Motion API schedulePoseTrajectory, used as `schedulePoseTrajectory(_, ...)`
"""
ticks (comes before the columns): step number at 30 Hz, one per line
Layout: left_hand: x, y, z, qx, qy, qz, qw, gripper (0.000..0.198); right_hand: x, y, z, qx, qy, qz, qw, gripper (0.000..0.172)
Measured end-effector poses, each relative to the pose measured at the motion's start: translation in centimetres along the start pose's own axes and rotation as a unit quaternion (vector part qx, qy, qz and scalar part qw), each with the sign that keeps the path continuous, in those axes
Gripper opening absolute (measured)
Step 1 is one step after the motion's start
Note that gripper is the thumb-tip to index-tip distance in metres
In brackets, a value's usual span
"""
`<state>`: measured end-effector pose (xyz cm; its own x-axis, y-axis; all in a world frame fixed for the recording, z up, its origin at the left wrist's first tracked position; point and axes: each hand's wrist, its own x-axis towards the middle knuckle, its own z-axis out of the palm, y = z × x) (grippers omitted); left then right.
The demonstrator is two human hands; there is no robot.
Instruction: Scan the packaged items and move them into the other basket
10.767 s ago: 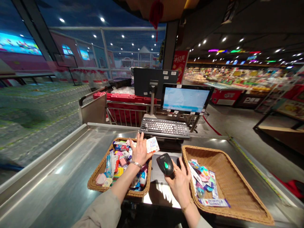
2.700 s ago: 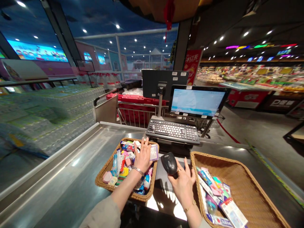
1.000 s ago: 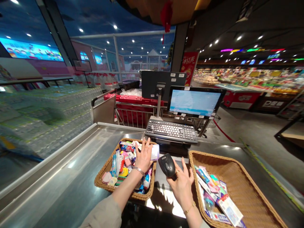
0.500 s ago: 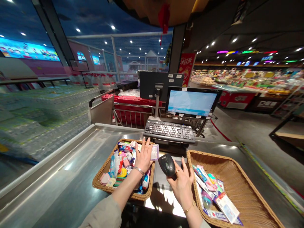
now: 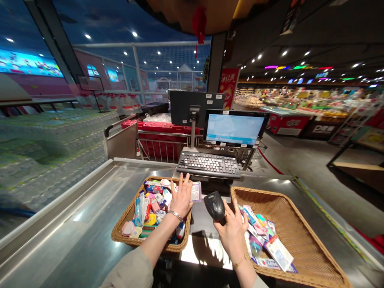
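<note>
My left hand [image 5: 180,199] is above the right rim of the left wicker basket [image 5: 120,228], gripping a flat purple-edged package [image 5: 196,192] whose printed face shows to the right of my fingers. Below and left of it, the basket holds many small packaged items such as tubes and boxes. In my right hand [image 5: 231,230] is a black barcode scanner [image 5: 215,205], its head pointing up and left toward the package. The right wicker basket [image 5: 303,236] stands beside that hand. A white-and-red box [image 5: 279,254] and other small packages lie in its left part.
A black keyboard [image 5: 208,164] sits behind the baskets, below a lit monitor [image 5: 235,128]. The steel counter [image 5: 87,228] has a raised edge [image 5: 57,200] on the left. A metal trolley [image 5: 159,146] stands beyond the counter, and stacked bottle packs [image 5: 54,140] are at far left.
The view has turned slightly right, so the baskets and screens appear farther left. The scanner has moved a little rightward relative to the package. Both hands keep their hold.
</note>
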<state>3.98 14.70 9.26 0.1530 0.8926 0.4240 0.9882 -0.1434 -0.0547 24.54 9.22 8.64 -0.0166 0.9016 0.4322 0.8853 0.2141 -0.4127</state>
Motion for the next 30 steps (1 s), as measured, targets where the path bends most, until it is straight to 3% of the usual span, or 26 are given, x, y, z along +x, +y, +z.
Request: schedulePoseTrajectory(30,2.3,7.7,-0.1,-0.042,0.001,0.118,0.992,0.087,-3.1,5.1,-2.8,-0.062,0.096,0.101,0.988,0.039)
